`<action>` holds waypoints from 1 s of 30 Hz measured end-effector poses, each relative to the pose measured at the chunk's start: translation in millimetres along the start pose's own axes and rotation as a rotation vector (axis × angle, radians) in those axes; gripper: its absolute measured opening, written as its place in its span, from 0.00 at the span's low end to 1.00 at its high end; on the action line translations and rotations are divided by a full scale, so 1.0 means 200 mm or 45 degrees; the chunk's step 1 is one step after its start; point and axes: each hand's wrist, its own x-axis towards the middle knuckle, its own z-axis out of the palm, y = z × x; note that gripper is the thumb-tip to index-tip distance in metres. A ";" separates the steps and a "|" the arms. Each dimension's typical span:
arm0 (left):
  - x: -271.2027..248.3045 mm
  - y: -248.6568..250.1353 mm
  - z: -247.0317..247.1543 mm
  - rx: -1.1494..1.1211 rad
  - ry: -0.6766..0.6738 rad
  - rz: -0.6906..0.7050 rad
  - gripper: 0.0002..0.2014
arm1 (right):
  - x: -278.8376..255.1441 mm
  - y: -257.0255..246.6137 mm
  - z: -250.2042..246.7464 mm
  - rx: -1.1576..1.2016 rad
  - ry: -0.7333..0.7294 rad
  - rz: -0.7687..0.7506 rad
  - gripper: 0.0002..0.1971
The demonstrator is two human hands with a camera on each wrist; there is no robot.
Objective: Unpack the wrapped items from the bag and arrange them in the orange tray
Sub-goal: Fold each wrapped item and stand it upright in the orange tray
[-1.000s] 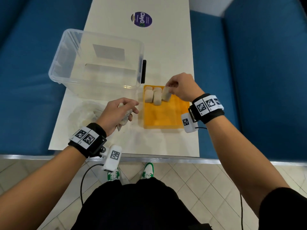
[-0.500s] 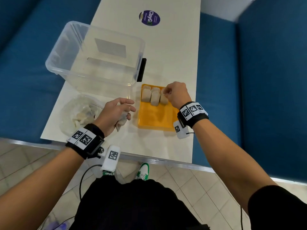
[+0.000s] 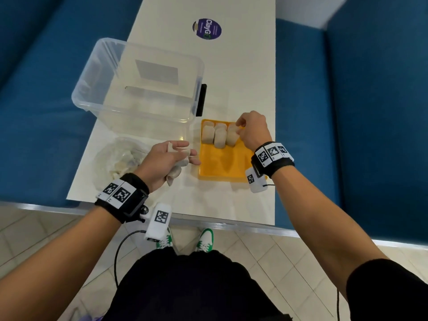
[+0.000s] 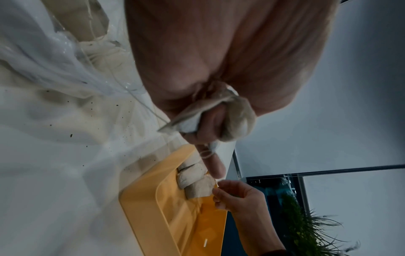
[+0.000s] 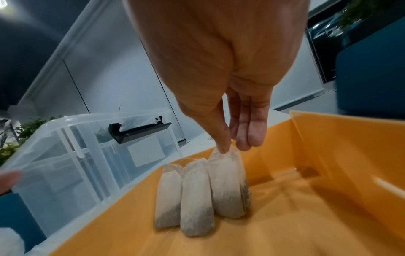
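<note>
A long, narrow desk with a pale cream top (image 3: pixel 243 77) runs away from the viewer, its near end edged with a silvery strip. A round purple sticker with white lettering (image 3: pixel 206 29) lies flat toward the far end. Deep blue upholstered seating (image 3: pixel 375 126) flanks the desk on both sides. The floor is laid with pale beige square tiles (image 3: pixel 273 256) set on the diagonal. Beyond the far end stands a pale white wall (image 3: pixel 305 8). In the left wrist view, green spiky potted foliage (image 4: pixel 311 235) shows against a plain pale grey wall (image 4: pixel 328 110), near a dark glass panel.
</note>
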 end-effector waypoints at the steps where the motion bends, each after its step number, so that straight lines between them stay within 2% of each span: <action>1: -0.01 0.01 -0.01 0.013 -0.009 0.007 0.13 | 0.00 0.00 -0.01 0.007 0.020 0.003 0.09; 7: -0.06 0.02 -0.03 0.083 -0.069 0.047 0.16 | -0.08 -0.06 -0.07 0.063 0.095 -0.057 0.07; 10: -0.06 0.02 -0.04 0.029 -0.079 0.079 0.18 | -0.15 -0.14 -0.10 0.167 0.089 -0.162 0.06; 14: -0.07 0.01 -0.03 0.070 -0.004 0.128 0.15 | -0.30 -0.29 -0.16 0.384 -0.019 -0.334 0.02; 17: -0.05 -0.01 -0.03 0.059 0.020 0.132 0.14 | -0.40 -0.39 -0.16 0.516 -0.202 -0.395 0.01; 20: -0.03 -0.03 -0.02 0.011 0.032 0.102 0.11 | -0.45 -0.45 -0.14 0.629 -0.372 -0.400 0.10; 25: -0.04 -0.02 0.01 -0.103 0.085 0.099 0.09 | -0.49 -0.49 -0.12 0.750 -0.423 -0.299 0.17; 28: -0.06 -0.02 0.01 -0.122 0.088 0.110 0.10 | -0.49 -0.49 -0.12 0.805 -0.480 -0.261 0.16; 30: -0.07 -0.02 0.00 -0.119 0.057 0.113 0.15 | -0.50 -0.50 -0.13 0.817 -0.473 -0.278 0.12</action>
